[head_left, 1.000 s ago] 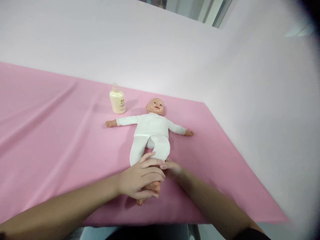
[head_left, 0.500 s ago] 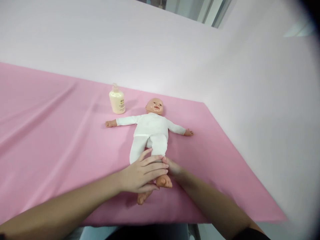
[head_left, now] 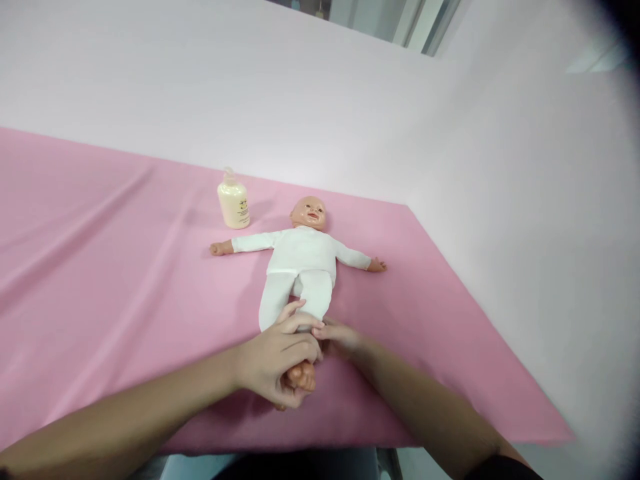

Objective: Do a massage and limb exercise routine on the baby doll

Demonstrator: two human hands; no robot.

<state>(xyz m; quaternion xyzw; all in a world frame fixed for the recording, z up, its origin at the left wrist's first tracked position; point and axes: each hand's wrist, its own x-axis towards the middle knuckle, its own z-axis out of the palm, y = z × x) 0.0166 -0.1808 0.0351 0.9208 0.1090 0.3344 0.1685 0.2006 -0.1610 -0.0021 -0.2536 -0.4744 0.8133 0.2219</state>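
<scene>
A baby doll (head_left: 301, 250) in a white long-sleeved top and white trousers lies on its back, arms spread and head away from me. My left hand (head_left: 283, 357) is wrapped around the doll's lower leg near the ankle, with a bare foot (head_left: 301, 377) poking out between thumb and fingers. On the other side of that leg, my right hand (head_left: 343, 339) grips it, thumb on top and the other fingers mostly hidden beneath. The doll's other foot is almost wholly covered by my left hand.
A pale yellow pump bottle (head_left: 234, 205) stands beside the doll's head, to the left. Pink cloth (head_left: 125, 280) with some creases covers the table. A white wall (head_left: 200, 80) rises behind, and the table's right edge slants toward me.
My left hand has gone from fingers stretched over the leg to curled around it. The held foot has shifted left and turned. My right hand has moved slightly with the leg.
</scene>
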